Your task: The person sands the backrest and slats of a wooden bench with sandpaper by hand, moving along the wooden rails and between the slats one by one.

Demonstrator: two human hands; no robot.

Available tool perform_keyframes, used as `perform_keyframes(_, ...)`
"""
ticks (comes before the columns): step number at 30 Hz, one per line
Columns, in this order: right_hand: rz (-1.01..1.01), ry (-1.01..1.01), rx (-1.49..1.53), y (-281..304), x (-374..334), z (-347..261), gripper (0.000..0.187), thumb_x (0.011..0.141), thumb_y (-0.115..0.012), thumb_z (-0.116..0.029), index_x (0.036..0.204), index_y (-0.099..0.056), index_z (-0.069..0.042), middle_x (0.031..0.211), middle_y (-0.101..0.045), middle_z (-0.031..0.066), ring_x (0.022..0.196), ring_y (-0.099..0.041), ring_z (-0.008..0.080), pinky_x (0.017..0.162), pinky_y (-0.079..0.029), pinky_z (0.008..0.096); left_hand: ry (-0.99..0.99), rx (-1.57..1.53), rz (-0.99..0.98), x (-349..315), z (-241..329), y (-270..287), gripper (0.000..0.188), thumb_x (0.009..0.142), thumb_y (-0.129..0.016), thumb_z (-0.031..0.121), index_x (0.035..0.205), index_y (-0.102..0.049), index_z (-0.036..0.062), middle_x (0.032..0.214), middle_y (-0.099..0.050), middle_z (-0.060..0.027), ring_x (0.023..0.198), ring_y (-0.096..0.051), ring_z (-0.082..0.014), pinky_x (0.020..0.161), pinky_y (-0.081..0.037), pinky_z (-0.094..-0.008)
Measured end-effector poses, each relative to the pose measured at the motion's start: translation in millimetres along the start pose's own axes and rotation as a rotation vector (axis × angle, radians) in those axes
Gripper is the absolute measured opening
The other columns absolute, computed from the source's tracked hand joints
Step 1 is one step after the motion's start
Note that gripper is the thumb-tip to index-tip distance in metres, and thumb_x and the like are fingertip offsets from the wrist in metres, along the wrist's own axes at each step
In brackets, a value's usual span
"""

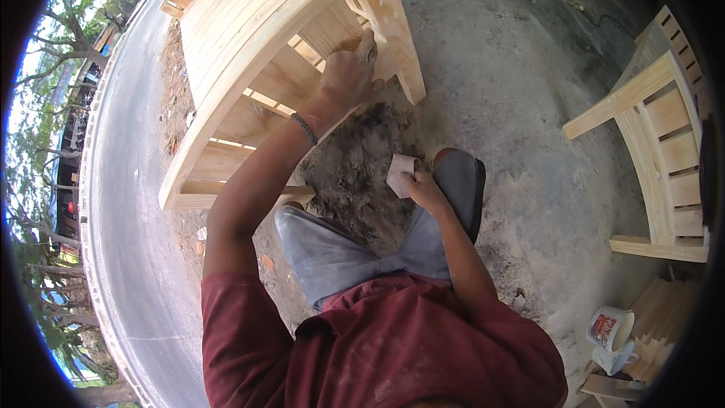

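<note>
A bare wooden bench (242,11) of pale planks stands in front of me, its slatted side and legs toward me. My left hand (350,68) reaches up to that side, fingers curled around the wood by the leg (400,45); their tips are partly hidden. Low over my right knee, my right hand (426,190) pinches a folded, pinkish-grey piece of sandpaper (401,174) between thumb and fingers. The sandpaper is apart from the bench.
Another slatted wooden piece (657,128) stands at the right. Below it are a white bucket (610,326) and stacked wood strips (664,317). Dark stains mark the concrete floor (513,106) between my knees and the bench. A paved road (140,181) runs along the left.
</note>
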State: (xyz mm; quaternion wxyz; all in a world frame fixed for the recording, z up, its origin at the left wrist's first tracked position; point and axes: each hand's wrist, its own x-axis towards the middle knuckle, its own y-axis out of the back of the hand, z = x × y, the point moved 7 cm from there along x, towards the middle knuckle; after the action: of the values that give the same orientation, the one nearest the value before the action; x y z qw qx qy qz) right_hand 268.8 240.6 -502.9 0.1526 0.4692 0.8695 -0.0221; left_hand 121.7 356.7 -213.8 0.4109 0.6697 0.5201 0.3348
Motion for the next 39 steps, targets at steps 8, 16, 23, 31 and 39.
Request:
perform_keyframes(8,0.054,-0.013,-0.088,8,-9,-25,0.043,0.101,-0.055,-0.032,0.101,-0.063,0.009,0.081,-0.063,0.0059,0.077,-0.057,0.0114,0.068,-0.047,0.0361,0.194,-0.352,0.111,30,9,-31,0.074,0.086,-0.067,0.041,0.137,-0.047,-0.0084,0.135,-0.054,-0.0260,0.101,-0.068,-0.0385,0.086,-0.057,-0.0441)
perform_keyframes(16,0.076,0.142,-0.151,5,6,-16,0.041,0.101,-0.054,-0.030,0.099,-0.061,0.010,0.076,-0.060,0.0081,0.073,-0.056,0.0120,0.065,-0.046,0.0374,-0.398,-0.974,0.049,-39,51,-8,0.062,0.084,-0.071,0.023,0.140,-0.052,0.0054,0.150,-0.047,-0.0242,0.103,-0.069,-0.0374,0.091,-0.053,-0.0468)
perform_keyframes(23,0.118,0.180,-0.205,-3,4,-18,0.043,0.101,-0.053,-0.030,0.098,-0.059,0.012,0.074,-0.060,0.0118,0.070,-0.056,0.0178,0.065,-0.046,0.0413,0.337,-0.922,0.378,-11,24,-18,0.065,0.085,-0.070,0.031,0.140,-0.050,0.0016,0.153,-0.035,-0.0335,0.105,-0.065,-0.0484,0.094,-0.052,-0.0499)
perform_keyframes(31,0.339,0.199,-0.225,24,-31,-86,0.040,0.101,-0.053,-0.025,0.105,-0.063,0.014,0.096,-0.069,0.0310,0.090,-0.069,0.0447,0.079,-0.052,0.0454,-0.097,-1.064,0.352,-88,41,7,0.027,0.084,-0.069,0.016,0.107,-0.071,0.0024,0.114,-0.071,-0.0149,0.102,-0.069,-0.0368,0.087,-0.056,-0.0419)
perform_keyframes(39,0.539,0.996,-0.341,-41,14,-313,0.029,0.098,-0.050,-0.011,0.116,-0.062,0.009,0.095,-0.066,0.0317,0.087,-0.067,0.0466,0.073,-0.052,0.0496,0.414,-0.214,1.165,-268,-150,126,0.023,0.090,-0.068,0.020,0.105,-0.071,0.0023,0.100,-0.074,-0.0134,0.088,-0.071,-0.0271,0.076,-0.055,-0.0383)
